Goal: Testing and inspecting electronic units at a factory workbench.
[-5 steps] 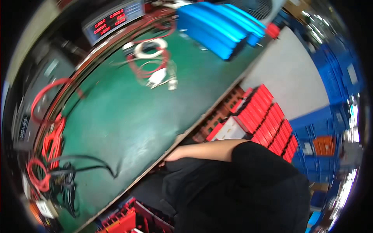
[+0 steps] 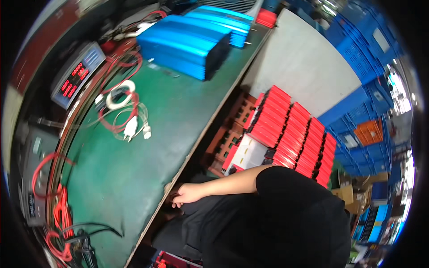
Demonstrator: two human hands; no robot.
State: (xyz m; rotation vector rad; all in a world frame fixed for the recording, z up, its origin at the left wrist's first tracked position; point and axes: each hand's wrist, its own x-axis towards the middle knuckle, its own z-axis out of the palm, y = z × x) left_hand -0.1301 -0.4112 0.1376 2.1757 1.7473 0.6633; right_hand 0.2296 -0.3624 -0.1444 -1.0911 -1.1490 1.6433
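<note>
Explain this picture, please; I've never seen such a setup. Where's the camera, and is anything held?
No machine here, just someone working bare-handed. A wide fisheye camera on their head looks down, so straight edges bend. The right hand is beside the near edge of the green bench, fingers loosely curled; I can't tell whether they hold anything. The left hand isn't in view. On the bench lie two blue cases, tangled red and white cables and orange-red leads. Red cases sit in rows to its right.

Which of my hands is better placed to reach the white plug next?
Probably your right hand: it shows beside the near edge of the green bench that bears the white plug. Your left hand is out of view, so its reach is uncertain.
</note>
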